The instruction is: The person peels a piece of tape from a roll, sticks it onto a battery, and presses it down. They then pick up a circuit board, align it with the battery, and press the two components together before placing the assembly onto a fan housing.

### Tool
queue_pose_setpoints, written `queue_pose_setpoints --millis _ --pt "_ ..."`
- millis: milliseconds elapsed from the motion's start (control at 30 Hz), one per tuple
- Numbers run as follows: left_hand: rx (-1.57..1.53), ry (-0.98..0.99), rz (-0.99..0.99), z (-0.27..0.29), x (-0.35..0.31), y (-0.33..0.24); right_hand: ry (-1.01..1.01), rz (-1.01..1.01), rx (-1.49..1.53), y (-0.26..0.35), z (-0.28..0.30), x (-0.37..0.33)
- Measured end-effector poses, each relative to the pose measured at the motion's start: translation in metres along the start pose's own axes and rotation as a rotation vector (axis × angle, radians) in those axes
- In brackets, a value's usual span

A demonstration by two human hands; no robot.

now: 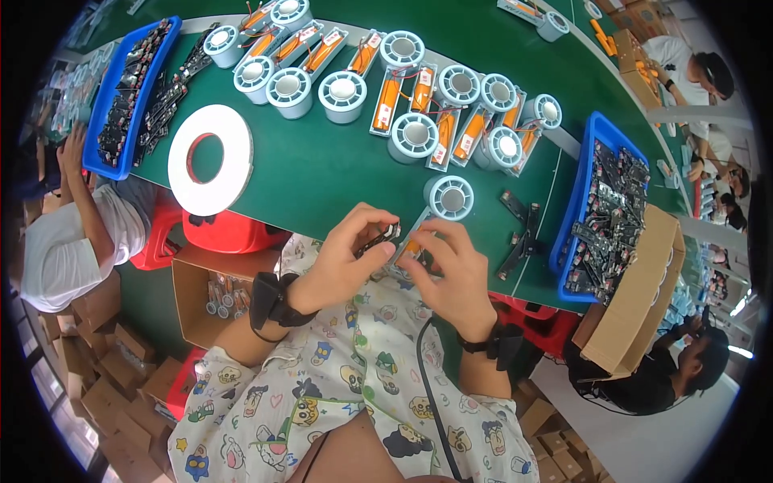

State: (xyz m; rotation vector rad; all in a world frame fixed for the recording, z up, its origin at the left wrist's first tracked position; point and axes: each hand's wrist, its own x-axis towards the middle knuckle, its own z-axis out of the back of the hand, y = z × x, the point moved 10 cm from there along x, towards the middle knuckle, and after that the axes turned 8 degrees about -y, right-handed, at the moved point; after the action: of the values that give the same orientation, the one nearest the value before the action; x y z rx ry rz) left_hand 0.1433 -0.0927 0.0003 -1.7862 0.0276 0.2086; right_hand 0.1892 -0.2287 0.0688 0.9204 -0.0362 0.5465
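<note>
Near the front edge of the table, my left hand [346, 253] pinches a small black circuit board [382, 237] between thumb and fingers. Beside it, my right hand [452, 270] has its fingers closed on the open handle of a light blue handheld fan. That fan's round head [449, 198] lies on the green table, pointing away from me, and an orange battery [413, 244] shows partly in the handle. My fingers hide much of the handle. Several similar fans [414, 138] with orange batteries and loose wires lie farther back.
A blue tray [573, 217] full of black circuit boards stands at right, with loose boards [522, 233] beside it. Another blue tray [167, 48] is at left. A white tape roll [231, 133] lies left of my hands. A cardboard box [632, 302] and co-workers [680, 366] are at right.
</note>
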Motion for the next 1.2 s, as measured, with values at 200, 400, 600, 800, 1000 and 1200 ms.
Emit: queue_pose_setpoints --millis 200,400,600,800,1000,1200 --pt "-0.136 -0.013 0.177 0.003 0.004 0.011 -0.012 0.174 -0.085 -0.001 -0.011 0.0" --pt "-0.191 -0.015 0.232 -0.003 0.005 0.018 -0.087 0.154 -0.02 -0.006 -0.01 0.004" --pt "-0.247 0.0 0.212 -0.008 0.008 0.013 -0.174 0.112 -0.019 -0.011 -0.011 0.001" --pt "-0.234 -0.003 0.171 -0.009 0.009 0.013 -0.243 0.137 -0.026 -0.006 -0.006 0.001" --pt "-0.165 0.023 0.226 -0.005 0.008 0.013 -0.23 0.257 -0.093 -0.001 -0.007 -0.001" --pt "-0.027 0.16 0.521 0.003 0.011 0.017 -0.104 0.38 -0.149 0.004 -0.008 0.006"
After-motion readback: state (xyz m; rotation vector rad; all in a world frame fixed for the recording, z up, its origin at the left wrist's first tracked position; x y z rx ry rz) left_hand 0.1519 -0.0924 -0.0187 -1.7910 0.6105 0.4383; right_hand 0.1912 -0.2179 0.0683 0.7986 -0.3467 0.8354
